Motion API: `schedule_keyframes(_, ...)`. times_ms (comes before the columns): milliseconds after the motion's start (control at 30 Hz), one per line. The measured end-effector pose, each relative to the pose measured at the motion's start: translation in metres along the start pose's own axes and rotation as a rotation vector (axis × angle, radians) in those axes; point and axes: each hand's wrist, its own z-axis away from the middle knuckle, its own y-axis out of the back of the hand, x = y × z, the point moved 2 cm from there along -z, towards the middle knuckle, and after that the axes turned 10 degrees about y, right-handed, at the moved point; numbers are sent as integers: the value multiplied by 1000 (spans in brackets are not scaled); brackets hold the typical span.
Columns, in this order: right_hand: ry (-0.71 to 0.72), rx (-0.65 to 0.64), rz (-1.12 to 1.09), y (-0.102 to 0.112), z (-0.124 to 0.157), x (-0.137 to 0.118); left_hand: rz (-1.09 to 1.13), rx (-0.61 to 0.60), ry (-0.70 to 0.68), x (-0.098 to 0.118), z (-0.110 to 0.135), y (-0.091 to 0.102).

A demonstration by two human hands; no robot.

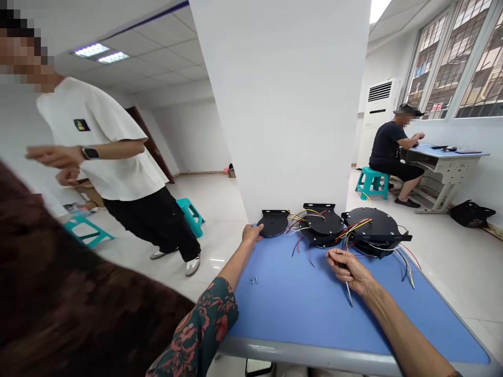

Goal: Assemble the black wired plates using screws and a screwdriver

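My left hand [253,233] grips the edge of a round black plate with a slotted bracket [274,225] at the far left of the blue table. In my right hand [349,269] is a screwdriver [349,294], its metal shaft pointing down toward the tabletop. Just beyond that hand lies a stack of round black discs with brackets [324,222], with red, yellow, white and black wires coming out. A larger black disc stack [373,222] sits to its right, wires trailing over the table. Several small screws [254,280] lie near the table's left edge.
The blue table [306,314] has a grey rim and stands against a white pillar [286,104]. A person in a white shirt [113,136] stands at left, near green stools [190,215]. Another person [389,139] sits working at a desk [448,152] on the right.
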Motion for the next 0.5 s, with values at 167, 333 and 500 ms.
schedule_keyframes(167,7,6,27,1,0,0,-132,63,64,3,-20,-17)
schedule_keyframes(333,5,22,41,-2,2,-1,-190,55,114,12,-34,-27)
schedule_keyframes(500,13,32,32,-5,3,-2,-204,84,79,13,-41,-31)
